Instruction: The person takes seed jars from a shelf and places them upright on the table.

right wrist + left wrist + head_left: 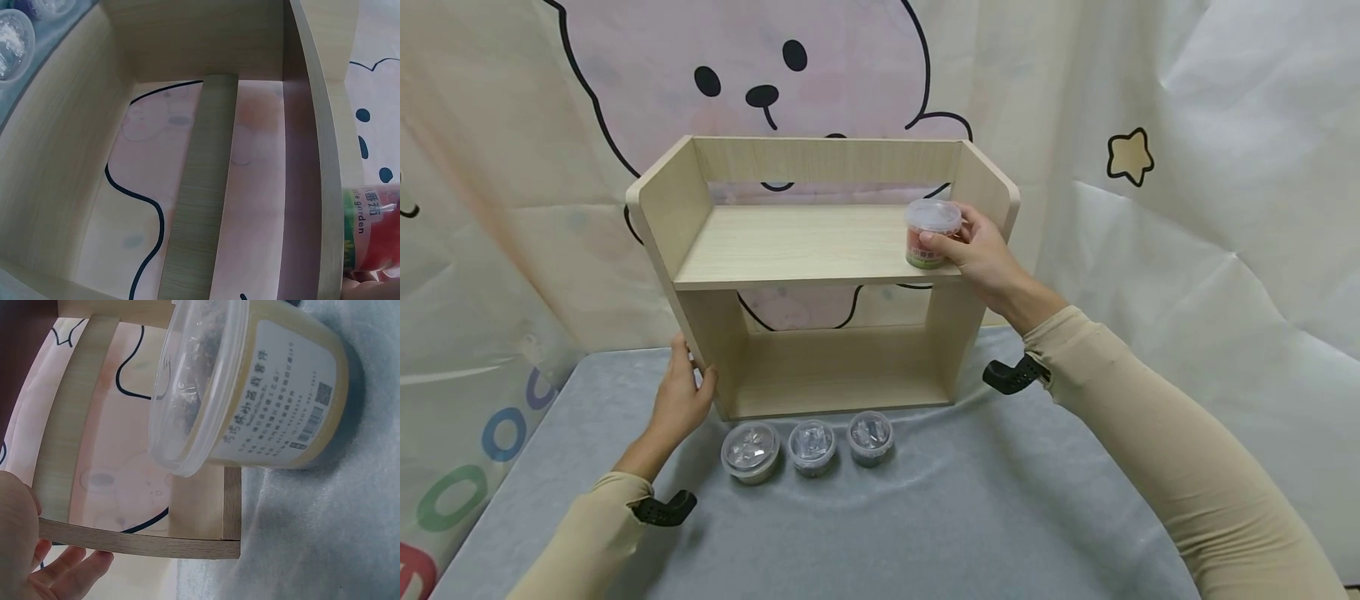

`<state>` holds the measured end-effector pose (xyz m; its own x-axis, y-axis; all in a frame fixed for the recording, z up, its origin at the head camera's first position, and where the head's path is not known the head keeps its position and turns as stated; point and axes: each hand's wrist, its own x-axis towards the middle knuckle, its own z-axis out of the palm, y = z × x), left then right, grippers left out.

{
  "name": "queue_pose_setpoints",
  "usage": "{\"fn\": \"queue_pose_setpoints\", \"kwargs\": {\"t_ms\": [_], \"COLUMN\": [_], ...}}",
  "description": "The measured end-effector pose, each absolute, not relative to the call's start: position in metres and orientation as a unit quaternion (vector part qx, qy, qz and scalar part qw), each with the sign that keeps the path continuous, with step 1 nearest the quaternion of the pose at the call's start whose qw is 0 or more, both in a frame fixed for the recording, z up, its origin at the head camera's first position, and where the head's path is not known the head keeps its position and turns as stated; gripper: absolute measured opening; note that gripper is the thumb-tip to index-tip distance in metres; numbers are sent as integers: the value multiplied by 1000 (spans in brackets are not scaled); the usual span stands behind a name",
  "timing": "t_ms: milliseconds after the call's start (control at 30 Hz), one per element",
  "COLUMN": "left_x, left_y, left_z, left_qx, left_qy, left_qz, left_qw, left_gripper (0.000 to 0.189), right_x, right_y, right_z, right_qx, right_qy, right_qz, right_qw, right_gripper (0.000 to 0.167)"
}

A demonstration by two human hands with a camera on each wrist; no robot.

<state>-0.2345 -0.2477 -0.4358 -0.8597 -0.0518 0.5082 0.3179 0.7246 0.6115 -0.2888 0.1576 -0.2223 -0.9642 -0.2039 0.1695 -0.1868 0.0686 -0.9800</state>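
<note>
A two-tier pale wooden shelf (805,243) stands on the cloth-covered table. My right hand (988,265) holds a clear round plastic tub (931,237) at the right front of the upper board, thumb on the near side. Red contents and a label with a green band show on this tub (375,231) in the right wrist view; whether its base bears on the board is hard to tell. My left hand (679,398) grips the shelf's left side panel low down, thumb towards the front edge. In the left wrist view its fingers (81,575) lie along the panel's outer face.
In front of the shelf, three lidded tubs stand in a row: a wider left tub (750,454), a middle tub (812,447) and a right tub (870,439). The blue-grey cloth (925,525) covers the table. A printed curtain (1225,275) hangs behind and beside it.
</note>
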Motion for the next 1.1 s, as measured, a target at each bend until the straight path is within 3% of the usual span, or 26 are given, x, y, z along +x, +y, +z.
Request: {"fn": "queue_pose_setpoints", "kwargs": {"t_ms": [1100], "left_x": [-236], "left_y": [-249], "left_z": [-437], "left_qx": [-72], "left_qy": [-893], "left_qz": [-368], "left_qw": [249], "left_gripper": [62], "right_x": [-258], "right_y": [162], "right_z": [-221], "right_qx": [-182], "right_qy": [730], "right_qz": [-659], "right_qw": [13], "right_gripper": [62]}}
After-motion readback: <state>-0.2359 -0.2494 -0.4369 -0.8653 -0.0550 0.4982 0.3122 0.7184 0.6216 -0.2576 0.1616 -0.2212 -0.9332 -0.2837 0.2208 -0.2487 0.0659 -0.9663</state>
